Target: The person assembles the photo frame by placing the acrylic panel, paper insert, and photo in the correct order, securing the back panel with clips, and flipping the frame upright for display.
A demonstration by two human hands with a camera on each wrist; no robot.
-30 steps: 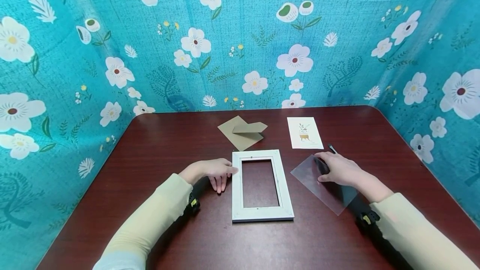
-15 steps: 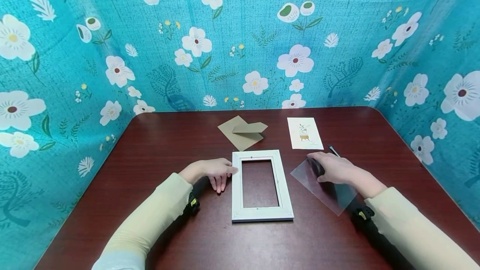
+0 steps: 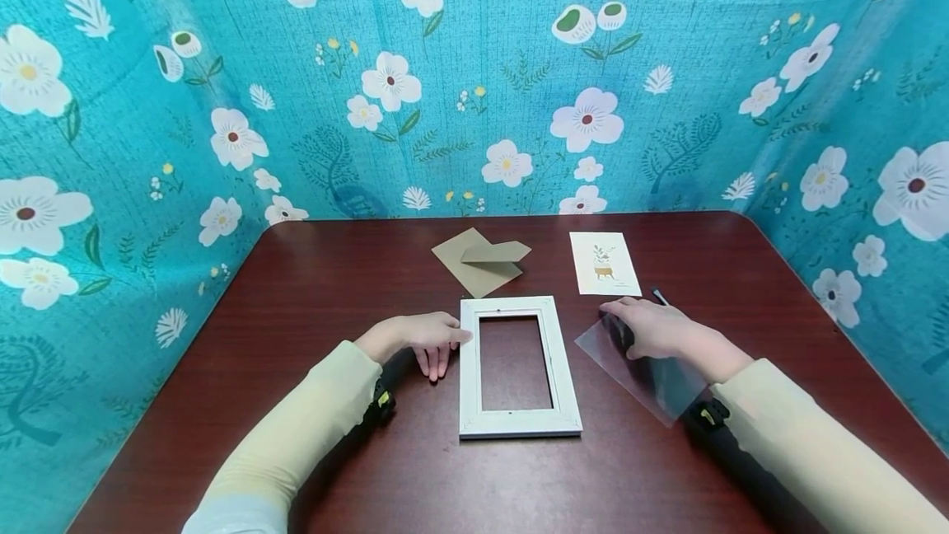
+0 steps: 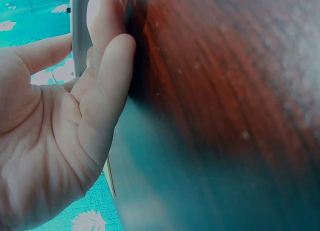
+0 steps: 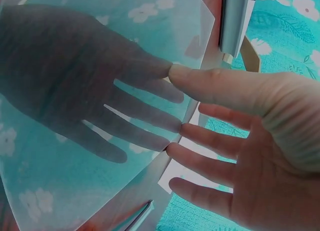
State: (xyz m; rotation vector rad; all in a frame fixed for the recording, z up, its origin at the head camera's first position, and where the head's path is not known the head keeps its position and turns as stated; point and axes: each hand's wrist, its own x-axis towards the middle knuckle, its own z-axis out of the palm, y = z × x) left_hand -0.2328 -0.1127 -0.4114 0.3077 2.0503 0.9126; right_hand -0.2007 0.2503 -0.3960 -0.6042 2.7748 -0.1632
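Observation:
A white rectangular picture frame (image 3: 470, 377) lies flat on the dark red-brown table, its opening showing bare tabletop. My left hand (image 3: 423, 338) rests at its left side: the thumb touches the frame's top, while the other fingers extend down beside it. To the right lies a clear plastic sheet (image 3: 663, 398), turned at an angle. My right hand (image 3: 652, 328) is over the sheet's far edge. In the right wrist view the thumb tip (image 5: 180, 73) touches the sheet's face near its edge, and straight fingers meet that edge; the sheet mirrors the hand.
A brown card backing (image 3: 482, 270) with a folded-up flap lies behind the frame. Right of it is a white card (image 3: 604, 264) printed with a potted plant. A thin metal-tipped tool (image 3: 660, 296) shows beyond my right hand. Blue flowered cloth (image 3: 445, 89) surrounds the table.
My right hand has slid a little to the left along the plastic sheet's far edge. The sheet, the picture frame and my left hand have stayed in place.

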